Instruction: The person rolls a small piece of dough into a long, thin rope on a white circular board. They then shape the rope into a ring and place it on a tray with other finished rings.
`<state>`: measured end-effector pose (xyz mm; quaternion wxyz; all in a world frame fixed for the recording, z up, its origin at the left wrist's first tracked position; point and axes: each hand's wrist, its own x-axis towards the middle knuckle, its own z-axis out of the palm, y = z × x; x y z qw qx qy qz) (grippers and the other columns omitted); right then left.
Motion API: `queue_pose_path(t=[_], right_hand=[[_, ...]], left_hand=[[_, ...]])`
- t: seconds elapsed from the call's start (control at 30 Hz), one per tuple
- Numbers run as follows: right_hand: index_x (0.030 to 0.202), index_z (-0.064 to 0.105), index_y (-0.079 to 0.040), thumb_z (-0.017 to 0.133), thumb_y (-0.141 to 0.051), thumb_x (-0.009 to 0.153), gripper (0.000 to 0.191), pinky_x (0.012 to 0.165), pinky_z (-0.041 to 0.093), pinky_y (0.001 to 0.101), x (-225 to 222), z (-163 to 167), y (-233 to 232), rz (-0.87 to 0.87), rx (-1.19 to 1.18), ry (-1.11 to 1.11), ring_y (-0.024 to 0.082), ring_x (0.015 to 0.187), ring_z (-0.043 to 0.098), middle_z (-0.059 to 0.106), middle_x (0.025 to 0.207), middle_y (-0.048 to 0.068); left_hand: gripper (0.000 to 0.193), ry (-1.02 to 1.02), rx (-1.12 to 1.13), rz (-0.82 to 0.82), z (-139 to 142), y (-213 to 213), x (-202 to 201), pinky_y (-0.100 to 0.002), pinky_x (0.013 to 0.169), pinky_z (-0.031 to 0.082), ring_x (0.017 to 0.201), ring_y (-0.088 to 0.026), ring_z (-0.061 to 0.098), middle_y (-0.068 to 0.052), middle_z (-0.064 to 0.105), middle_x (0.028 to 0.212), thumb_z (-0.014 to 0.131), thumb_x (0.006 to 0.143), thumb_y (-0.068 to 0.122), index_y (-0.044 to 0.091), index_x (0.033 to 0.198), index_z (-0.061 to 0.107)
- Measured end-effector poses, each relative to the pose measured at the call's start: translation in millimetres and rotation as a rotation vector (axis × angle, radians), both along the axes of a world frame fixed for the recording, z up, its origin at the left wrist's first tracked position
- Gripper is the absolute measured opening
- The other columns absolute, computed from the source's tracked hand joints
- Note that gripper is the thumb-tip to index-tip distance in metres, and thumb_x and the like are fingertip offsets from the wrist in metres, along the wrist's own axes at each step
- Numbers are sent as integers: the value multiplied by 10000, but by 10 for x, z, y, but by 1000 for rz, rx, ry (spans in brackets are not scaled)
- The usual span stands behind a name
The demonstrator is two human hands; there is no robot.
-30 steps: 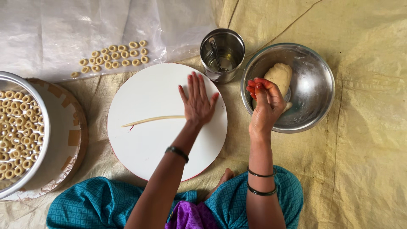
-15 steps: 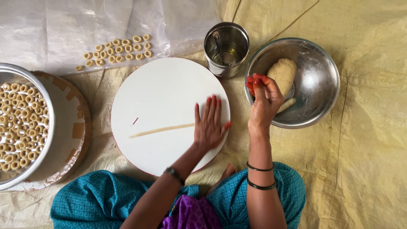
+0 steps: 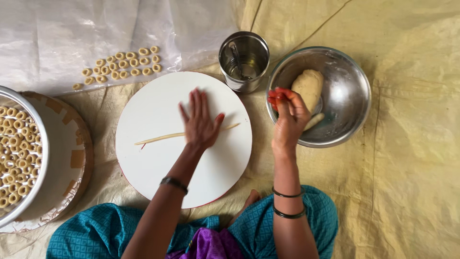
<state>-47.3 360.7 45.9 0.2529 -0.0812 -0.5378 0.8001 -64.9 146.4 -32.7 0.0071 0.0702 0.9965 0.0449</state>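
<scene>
While many small dough rings [image 3: 122,64] already lie in rows on the clear plastic sheet [image 3: 62,33] and more fill the large metal tray [image 3: 19,158] at far left, a sizeable dough ball [image 3: 309,88] sits unused in the steel bowl [image 3: 347,96], so, by my judgement, the work is well along but far from finished. Left hand [image 3: 200,122] lies flat, fingers spread, on a thin dough rope [image 3: 160,138] across the round white board [image 3: 153,168]; the rope runs under the palm, ends showing either side. Right hand [image 3: 287,117], fingers bunched narrow at the bowl's rim; whether it pinches dough, cannot tell.
</scene>
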Motion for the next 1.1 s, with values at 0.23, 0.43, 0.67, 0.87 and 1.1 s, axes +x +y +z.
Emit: queue_pose_path(t=[0.23,0.43,0.67,0.87,1.1], right_hand=[[1053,726,26,618,-16,1000,127,835,592,306,-37,-53,-169,26,81,-67,163,862,716,747,944,110],[1054,727,27,614,-23,995,137,835,592,306,-26,-78,-166,32,119,-93,160,841,715,759,942,122],[1062,716,42,594,9,999,142,858,618,331,-25,-8,-139,39,139,-55,176,881,725,749,968,139],[1068,704,37,582,15,1012,136,871,623,336,11,41,-98,31,123,-76,176,889,731,747,979,130],[1058,711,29,594,8,1012,128,852,594,309,-14,-11,-147,48,120,-61,168,875,716,747,965,110]], left_hand=[[907,-32,118,-136,-35,-187,993,-610,1230,0,1577,-307,41,-168,65,1707,255,1007,668,26,1623,82],[891,-35,0,-323,-67,-369,864,-600,1228,3,1570,-260,53,-117,70,1708,272,993,674,85,1632,79],[907,25,140,-153,-97,-178,-209,-658,1212,-6,1589,-298,42,-164,68,1719,265,1023,666,14,1631,97],[888,8,61,-10,-38,-389,-674,-664,1215,-21,1591,-280,22,-131,45,1725,218,1003,672,66,1637,86],[905,5,161,-84,-167,-801,158,-629,1244,-7,1603,-285,46,-146,72,1731,198,1016,689,47,1644,84]])
